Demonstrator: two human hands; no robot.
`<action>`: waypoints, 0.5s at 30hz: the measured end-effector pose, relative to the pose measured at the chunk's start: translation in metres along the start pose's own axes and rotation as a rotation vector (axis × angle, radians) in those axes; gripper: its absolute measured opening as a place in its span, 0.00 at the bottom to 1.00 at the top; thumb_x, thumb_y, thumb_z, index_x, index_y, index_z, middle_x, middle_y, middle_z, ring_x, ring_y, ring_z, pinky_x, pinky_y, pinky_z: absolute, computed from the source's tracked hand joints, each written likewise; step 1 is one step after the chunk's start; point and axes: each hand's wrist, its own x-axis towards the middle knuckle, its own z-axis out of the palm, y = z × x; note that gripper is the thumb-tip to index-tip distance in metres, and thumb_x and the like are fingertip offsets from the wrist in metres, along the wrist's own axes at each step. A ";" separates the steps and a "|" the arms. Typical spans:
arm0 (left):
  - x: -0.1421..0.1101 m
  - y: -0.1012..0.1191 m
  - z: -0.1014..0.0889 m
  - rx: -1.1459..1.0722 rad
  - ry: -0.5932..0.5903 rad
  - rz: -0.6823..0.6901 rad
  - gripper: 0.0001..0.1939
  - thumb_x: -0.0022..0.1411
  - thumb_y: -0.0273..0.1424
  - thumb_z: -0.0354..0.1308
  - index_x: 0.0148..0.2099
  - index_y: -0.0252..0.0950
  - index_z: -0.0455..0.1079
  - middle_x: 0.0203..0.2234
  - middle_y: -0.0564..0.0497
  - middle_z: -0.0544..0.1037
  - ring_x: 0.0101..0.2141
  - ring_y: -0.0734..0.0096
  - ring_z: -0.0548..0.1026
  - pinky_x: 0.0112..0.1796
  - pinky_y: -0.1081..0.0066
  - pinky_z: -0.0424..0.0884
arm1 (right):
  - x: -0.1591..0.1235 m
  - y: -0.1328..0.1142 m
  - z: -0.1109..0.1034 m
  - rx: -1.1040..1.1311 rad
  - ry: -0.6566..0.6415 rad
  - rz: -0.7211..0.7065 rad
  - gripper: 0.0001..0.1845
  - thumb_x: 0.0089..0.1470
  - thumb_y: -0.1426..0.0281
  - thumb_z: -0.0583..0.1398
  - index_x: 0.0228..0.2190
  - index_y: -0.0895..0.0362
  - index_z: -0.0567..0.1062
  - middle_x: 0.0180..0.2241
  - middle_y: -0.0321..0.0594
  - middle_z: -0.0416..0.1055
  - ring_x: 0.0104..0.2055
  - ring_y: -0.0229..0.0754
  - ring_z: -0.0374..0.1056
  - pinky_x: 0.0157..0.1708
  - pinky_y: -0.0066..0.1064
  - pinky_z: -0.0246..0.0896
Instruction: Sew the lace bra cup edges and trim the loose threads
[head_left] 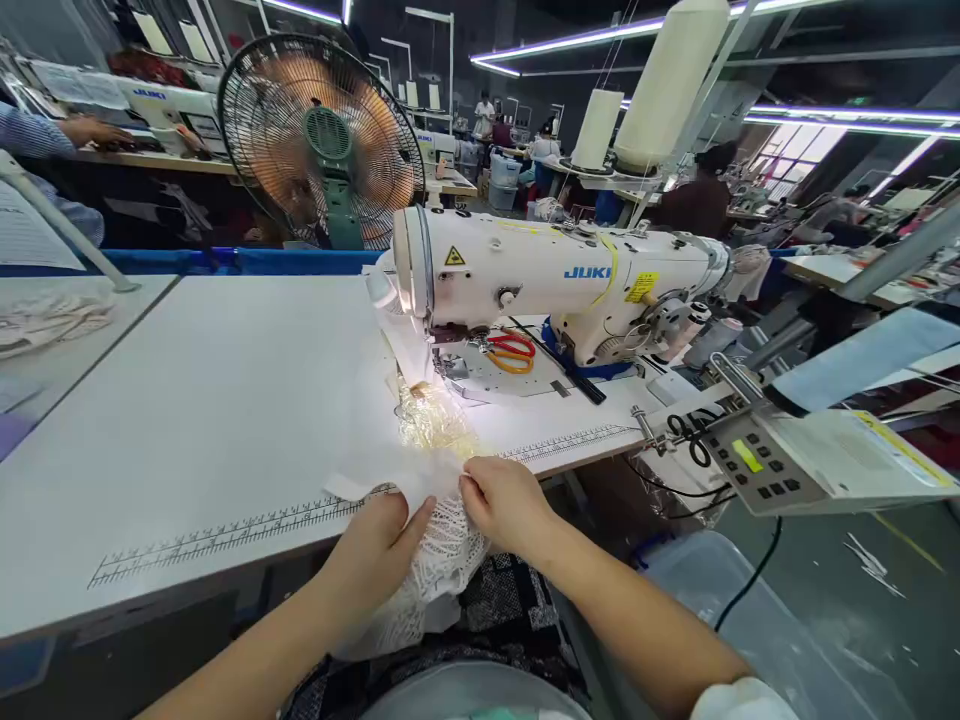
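Observation:
A piece of white lace fabric (448, 540) hangs over the front edge of the table, its lower part over my lap. My left hand (379, 545) grips its left side, fingers closed on the cloth near the printed ruler. On the right side, my right hand (501, 502) pinches the upper edge of the same fabric between thumb and fingers. A shiny, cream translucent strip (435, 415) runs from the cloth up to the needle area of the white sewing machine (510, 270). Whether the strip is joined to the lace, I cannot tell.
Scissors with red and orange handles (511, 352) lie under the machine arm. A control box (772, 460) juts out at the right. Behind the table stands a large fan (328, 135). Thread cones (598, 130) rise behind the machine. At the far left, a co-worker's hand (96, 132) rests at another machine.

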 end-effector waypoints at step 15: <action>0.007 0.003 0.018 -0.086 -0.019 0.121 0.16 0.60 0.35 0.41 0.23 0.40 0.63 0.19 0.47 0.71 0.26 0.59 0.73 0.33 0.64 0.70 | 0.020 0.013 0.017 -0.091 0.159 -0.031 0.11 0.49 0.74 0.54 0.19 0.55 0.60 0.19 0.31 0.56 0.23 0.36 0.50 0.24 0.30 0.38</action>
